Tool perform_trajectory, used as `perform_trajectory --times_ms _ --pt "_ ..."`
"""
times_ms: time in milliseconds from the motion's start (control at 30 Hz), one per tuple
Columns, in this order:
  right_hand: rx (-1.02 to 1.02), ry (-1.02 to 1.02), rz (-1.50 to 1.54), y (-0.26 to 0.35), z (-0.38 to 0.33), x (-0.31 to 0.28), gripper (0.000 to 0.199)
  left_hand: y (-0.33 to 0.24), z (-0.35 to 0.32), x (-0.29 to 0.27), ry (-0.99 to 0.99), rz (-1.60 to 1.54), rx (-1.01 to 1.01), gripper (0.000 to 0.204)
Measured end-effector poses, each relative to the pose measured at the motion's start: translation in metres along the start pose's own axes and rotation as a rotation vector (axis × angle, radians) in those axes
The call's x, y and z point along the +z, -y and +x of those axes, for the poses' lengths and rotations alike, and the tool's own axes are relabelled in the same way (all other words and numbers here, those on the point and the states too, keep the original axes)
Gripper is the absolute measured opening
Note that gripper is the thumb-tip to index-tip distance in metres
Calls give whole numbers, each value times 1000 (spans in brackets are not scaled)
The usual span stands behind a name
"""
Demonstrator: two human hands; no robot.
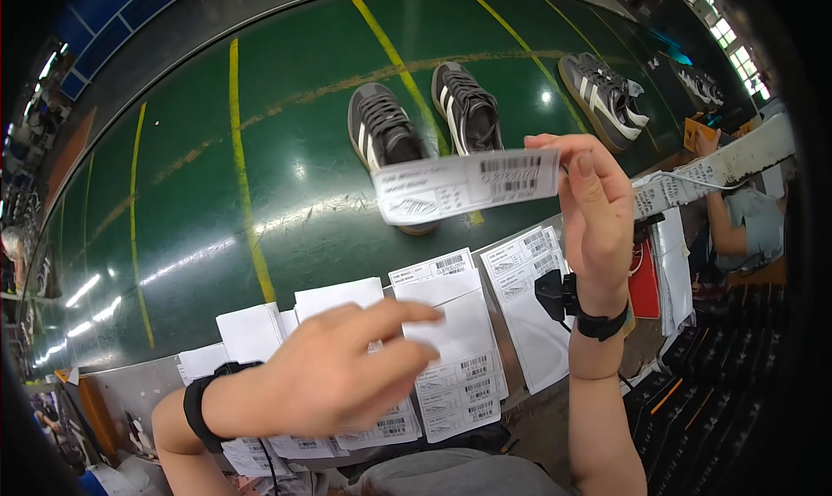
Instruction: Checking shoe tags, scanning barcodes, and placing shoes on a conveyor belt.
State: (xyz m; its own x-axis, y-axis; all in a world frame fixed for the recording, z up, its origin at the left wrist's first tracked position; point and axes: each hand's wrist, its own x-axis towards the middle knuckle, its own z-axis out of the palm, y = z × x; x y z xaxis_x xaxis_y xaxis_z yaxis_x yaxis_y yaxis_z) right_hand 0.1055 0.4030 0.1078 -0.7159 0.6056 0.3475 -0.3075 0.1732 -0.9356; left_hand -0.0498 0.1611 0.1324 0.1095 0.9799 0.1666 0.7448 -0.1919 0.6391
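Note:
In my right hand [598, 214] a white printed label [468, 186] is pinched at its right end between thumb and fingers. The label shows a barcode and a small shoe drawing, and it hangs in front of a pair of dark sneakers. The left sneaker [381, 123] is partly covered by it; the right sneaker [464, 97] stands beside it. My left hand [347, 370] hovers over the label sheets with its fingers apart and nothing visible in them. Below its fingertips lies a stack of label sheets [455, 323], and another sheet [529, 314] is to the right.
A green conveyor belt [303, 175] with yellow cross lines spans the view. Farther right on it stands another pair of dark sneakers [602, 97]. Beside my right wrist are a red folder [643, 283] and black shoe boxes [719, 401]. A co-worker's arm [724, 227] shows at the right.

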Motion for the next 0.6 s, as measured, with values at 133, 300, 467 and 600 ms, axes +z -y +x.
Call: perform_trajectory --times_ms 133,300,467,600 --pt "-100 -460 96 -51 36 -22 18 -73 -22 -28 -236 -569 189 15" --pt "55 -517 117 -145 78 -40 39 -117 -33 -26 -541 -783 357 15" --pt "218 -461 -152 -205 96 -97 68 -133 -30 -23 -588 -891 515 14" --pt "360 -570 -826 -167 88 -52 90 -140 -31 -24 -447 -1053 558 12"
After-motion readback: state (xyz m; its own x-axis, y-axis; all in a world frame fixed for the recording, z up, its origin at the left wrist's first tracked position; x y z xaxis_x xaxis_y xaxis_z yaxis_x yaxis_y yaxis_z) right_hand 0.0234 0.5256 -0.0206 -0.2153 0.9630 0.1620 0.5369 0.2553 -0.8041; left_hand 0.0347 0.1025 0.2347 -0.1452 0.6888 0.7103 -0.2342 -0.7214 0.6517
